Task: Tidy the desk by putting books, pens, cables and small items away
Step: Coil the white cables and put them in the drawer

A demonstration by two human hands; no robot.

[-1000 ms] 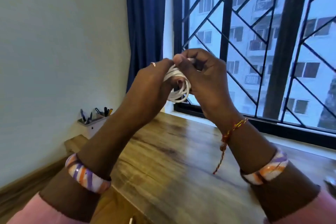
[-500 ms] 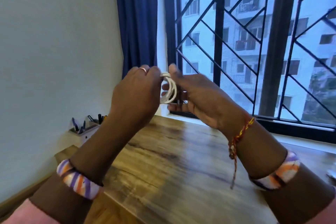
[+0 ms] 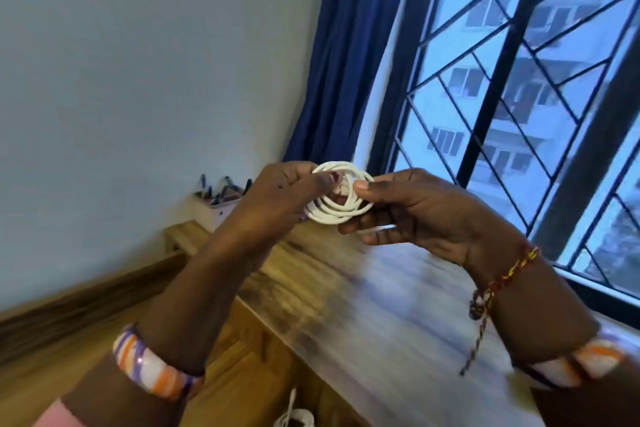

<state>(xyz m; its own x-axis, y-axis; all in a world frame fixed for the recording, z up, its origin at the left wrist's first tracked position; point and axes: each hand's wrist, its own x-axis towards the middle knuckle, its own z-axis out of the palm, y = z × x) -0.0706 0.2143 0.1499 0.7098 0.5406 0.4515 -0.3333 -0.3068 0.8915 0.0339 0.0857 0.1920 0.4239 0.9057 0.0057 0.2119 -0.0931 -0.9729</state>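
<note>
At about 9 o'clock from the hands, a white pen holder (image 3: pixel 217 211) stands on the far left corner of the wooden desk (image 3: pixel 363 305), against the pale wall (image 3: pixel 138 62), with several dark pens (image 3: pixel 221 189) sticking up out of it. A striped orange, purple and white bangle (image 3: pixel 152 366) sits on the left forearm at roughly 7 o'clock in the view.

The left hand (image 3: pixel 277 198) is raised above the desk, its fingers curled and its thumb pressing onto the left side of a coiled white cable (image 3: pixel 337 206). The coil is a flat bundle of several loops, held in the air between the two hands, well above the desk top. A short end piece seems to sit in the middle of the coil, though motion blur makes that hard to confirm.

The right hand (image 3: pixel 422 215) meets the coil from 3 o'clock, thumb on top and fingers underneath, pinching its right side. The two hands are close together, joined only through the cable.

At 6 o'clock, by the bottom edge, another bit of white cord (image 3: pixel 294 418) shows below the desk edge. A red and yellow thread bracelet (image 3: pixel 502 279) hangs from the right wrist, and a second striped bangle (image 3: pixel 575 362) sits lower on that forearm. Behind, at 12 o'clock, hangs a blue curtain (image 3: pixel 346 62); at 2 o'clock is a window with a dark grille (image 3: pixel 502 80).
</note>
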